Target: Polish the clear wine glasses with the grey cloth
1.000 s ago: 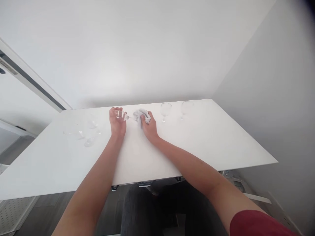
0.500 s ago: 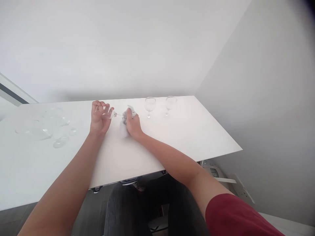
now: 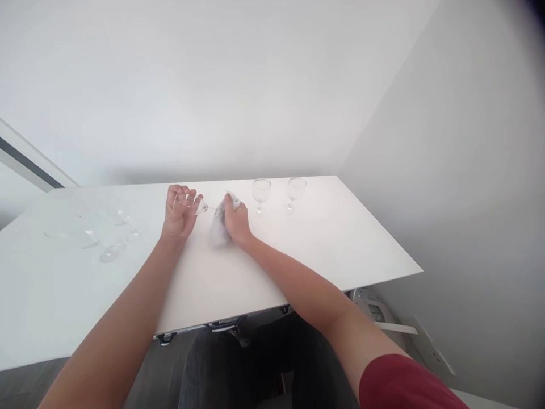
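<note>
A clear stemmed wine glass (image 3: 199, 207) lies sideways above the white rectangular desk (image 3: 298, 250), between two hands. The left hand (image 3: 181, 213) has its fingers curled around the bowl. The right hand (image 3: 237, 220) has its fingers closed on a pale grey cloth (image 3: 219, 227), at the base end. To the right, near the far edge, stand two clear stemmed glasses (image 3: 261, 191). On the left, other clear glasses (image 3: 113, 252) are lying.

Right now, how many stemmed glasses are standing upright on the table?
2, by the far edge: the nearer glass just right of the right hand, the other glass farther right. Glassware at left looks lying down, too faint to count.
</note>
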